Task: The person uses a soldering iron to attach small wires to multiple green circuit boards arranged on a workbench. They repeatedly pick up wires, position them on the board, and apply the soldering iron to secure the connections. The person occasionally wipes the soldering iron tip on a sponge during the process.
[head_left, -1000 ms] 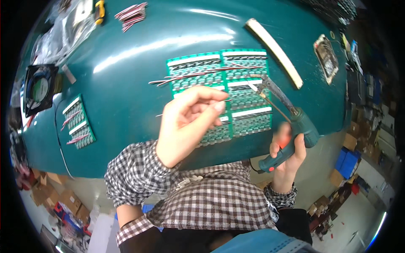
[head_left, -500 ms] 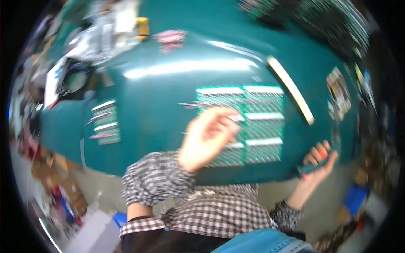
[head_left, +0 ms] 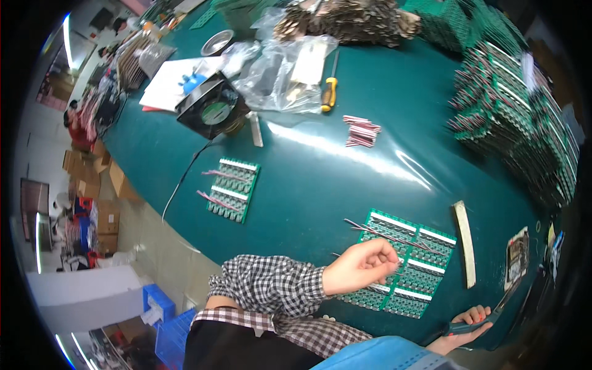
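Observation:
My left hand (head_left: 364,266) hovers over green circuit board panels (head_left: 424,271), its fingers curled together. Whatever those fingertips pinch, if anything, is too small to make out. Thin red and black wires (head_left: 376,232) lie across the upper part of these panels. At the lower right, my right hand (head_left: 470,324) is wrapped round the dark handle of a soldering iron (head_left: 457,328). The iron's metal shaft points up toward a small, brown-stained tray (head_left: 517,258). Farther left lies another green board panel (head_left: 233,191) with wires attached.
A pale strip (head_left: 465,243) lies right of the panels. Beyond are a bundle of short wires (head_left: 362,132), a yellow-handled screwdriver (head_left: 330,92), a black fan (head_left: 213,108) with its cord, and plastic bags (head_left: 277,77). Stacked wired boards (head_left: 512,117) stand at the far right.
The view has swung left, so the table's things appear farther right and the room at left shows. My left hand stays over the panels; my right hand still grips the soldering iron.

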Action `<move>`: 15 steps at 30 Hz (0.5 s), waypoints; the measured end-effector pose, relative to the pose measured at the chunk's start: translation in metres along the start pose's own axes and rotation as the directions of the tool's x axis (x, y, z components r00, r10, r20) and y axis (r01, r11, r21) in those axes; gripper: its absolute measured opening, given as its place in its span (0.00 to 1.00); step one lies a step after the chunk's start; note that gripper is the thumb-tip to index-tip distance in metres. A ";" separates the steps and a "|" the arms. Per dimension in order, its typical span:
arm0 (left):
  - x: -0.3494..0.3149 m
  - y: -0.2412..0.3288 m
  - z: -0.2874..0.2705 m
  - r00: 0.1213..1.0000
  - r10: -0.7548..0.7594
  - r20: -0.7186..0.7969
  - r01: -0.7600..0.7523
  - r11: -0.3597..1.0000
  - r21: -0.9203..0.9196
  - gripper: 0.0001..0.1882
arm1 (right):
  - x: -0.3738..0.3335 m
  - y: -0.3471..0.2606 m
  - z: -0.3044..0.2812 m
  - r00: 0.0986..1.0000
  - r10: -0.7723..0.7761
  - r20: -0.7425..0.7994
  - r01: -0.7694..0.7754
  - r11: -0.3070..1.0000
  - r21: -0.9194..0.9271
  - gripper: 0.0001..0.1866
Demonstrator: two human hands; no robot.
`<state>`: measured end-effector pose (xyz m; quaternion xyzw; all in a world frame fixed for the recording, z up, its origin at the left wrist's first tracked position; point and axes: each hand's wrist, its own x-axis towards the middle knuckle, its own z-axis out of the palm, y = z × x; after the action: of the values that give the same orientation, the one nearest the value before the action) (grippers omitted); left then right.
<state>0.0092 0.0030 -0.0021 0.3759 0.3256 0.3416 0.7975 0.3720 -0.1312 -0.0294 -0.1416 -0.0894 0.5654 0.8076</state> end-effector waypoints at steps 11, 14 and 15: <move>-0.003 0.006 0.003 1.000 -0.013 -0.020 0.014 0.995 0.094 0.07 | -0.001 0.018 0.025 0.974 -0.122 -0.189 0.112 0.992 -0.062 0.17; -0.003 0.011 0.003 1.000 -0.021 -0.007 0.022 0.996 0.085 0.07 | 0.000 0.019 0.027 0.974 -0.130 -0.187 0.123 0.991 -0.050 0.17; -0.002 0.008 0.004 1.000 -0.023 -0.014 0.024 0.998 0.064 0.07 | 0.002 0.019 0.027 0.973 -0.131 -0.189 0.125 0.991 -0.041 0.17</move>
<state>0.0085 0.0037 0.0068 0.3952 0.3463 0.3241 0.7867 0.3477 -0.1200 -0.0100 -0.2008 -0.0284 0.4947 0.8451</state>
